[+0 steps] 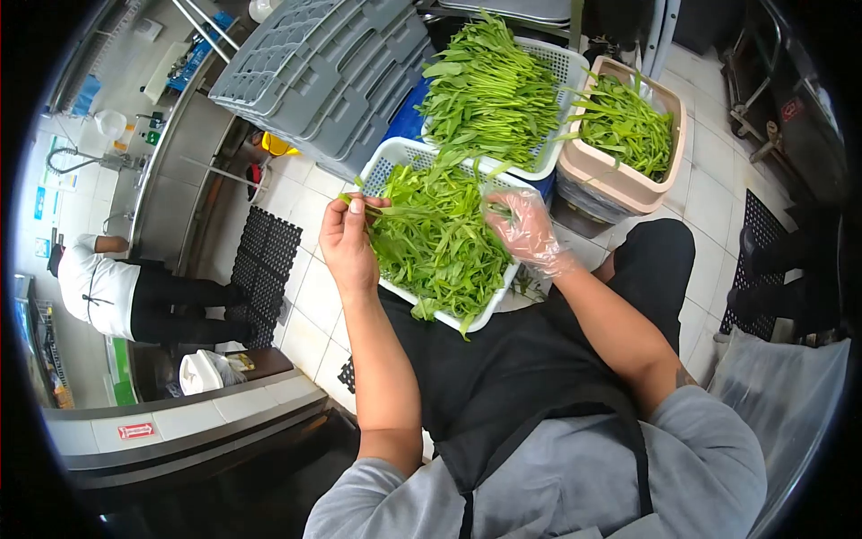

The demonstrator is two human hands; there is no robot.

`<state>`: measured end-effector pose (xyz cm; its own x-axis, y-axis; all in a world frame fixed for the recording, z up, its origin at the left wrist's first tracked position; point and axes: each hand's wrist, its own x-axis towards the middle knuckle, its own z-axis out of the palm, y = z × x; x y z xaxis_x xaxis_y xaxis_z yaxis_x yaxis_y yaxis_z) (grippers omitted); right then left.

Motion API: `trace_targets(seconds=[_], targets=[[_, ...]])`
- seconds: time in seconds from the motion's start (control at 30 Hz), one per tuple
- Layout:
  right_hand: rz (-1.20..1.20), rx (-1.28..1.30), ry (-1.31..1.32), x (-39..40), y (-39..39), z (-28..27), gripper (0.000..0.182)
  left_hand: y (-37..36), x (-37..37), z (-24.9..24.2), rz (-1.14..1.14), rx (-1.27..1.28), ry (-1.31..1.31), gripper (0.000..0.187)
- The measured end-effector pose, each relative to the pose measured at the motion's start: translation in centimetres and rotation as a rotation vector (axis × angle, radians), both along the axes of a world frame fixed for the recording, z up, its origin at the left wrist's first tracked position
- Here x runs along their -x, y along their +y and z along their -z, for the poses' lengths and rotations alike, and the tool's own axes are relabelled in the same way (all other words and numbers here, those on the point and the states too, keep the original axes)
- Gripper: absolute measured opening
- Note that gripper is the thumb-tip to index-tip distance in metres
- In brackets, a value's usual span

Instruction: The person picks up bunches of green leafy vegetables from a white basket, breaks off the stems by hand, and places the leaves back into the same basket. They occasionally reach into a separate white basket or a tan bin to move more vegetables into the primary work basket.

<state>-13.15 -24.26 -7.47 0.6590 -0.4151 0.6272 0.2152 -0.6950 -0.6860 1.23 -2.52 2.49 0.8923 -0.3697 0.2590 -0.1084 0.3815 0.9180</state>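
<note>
My left hand (350,242), bare, is raised at the left side of the front white basket (384,160). Its thumb and fingers pinch a green stem (381,212), which reaches toward the pile. My right hand (523,226) wears a clear plastic glove and hovers at the basket's right side. Its fingers are curled in; whatever lies between them is hard to make out. Loose leafy greens (440,251), resembling water spinach, heap up in the front basket, some hanging over its near rim. Behind, long-stemmed greens (498,99) lie in rows in a second white basket (567,76).
A beige bin (686,126) with a liner and more leafy greens stands at the right. Grey dish racks (323,81) are stacked at the back left. A person in a white top (99,287) bends over a counter at far left. Black mats (266,260) lie on the tiles.
</note>
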Motion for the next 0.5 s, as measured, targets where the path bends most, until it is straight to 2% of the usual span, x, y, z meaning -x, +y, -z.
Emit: trace_targets(seconds=[0.13, 0.2, 0.27, 0.3, 0.33, 0.4, 0.43, 0.5], targets=[[-0.043, -0.193, 0.163, -0.5, 1.2, -2.1, 0.02, -0.2, 1.3, 0.6, 0.098, 0.06, -0.004, 0.012], [-0.088, -0.202, 0.163, -1.4, 1.7, -2.2, 0.041, -0.4, 2.2, 0.7, 0.14, 0.059, -0.02, 0.012], [-0.2, -0.459, 0.269, -3.3, 1.9, -2.8, 0.057, -0.3, 2.9, 1.3, 0.218, 0.042, -0.027, 0.013], [-0.236, -0.562, 0.649, -3.9, 1.8, -3.8, 0.068, -0.5, 3.5, 1.4, 0.248, 0.031, -0.024, 0.013], [-0.305, -0.638, 0.509, -4.0, 3.0, -3.8, 0.057, -0.5, 3.9, 1.6, 0.28, 0.02, -0.021, 0.013], [-0.624, -0.873, 0.417, -4.7, 3.9, -1.7, 0.043, 0.0, 4.3, 2.3, 0.342, -0.088, -0.03, 0.013], [-0.597, -1.004, 0.336, -4.5, 4.6, -1.1, 0.029, 0.4, 4.6, 2.4, 0.358, -0.136, -0.02, 0.013], [-0.551, -1.061, 0.311, -4.3, 4.8, -0.7, 0.027, 1.0, 5.2, 2.3, 0.37, -0.189, -0.017, 0.014]])
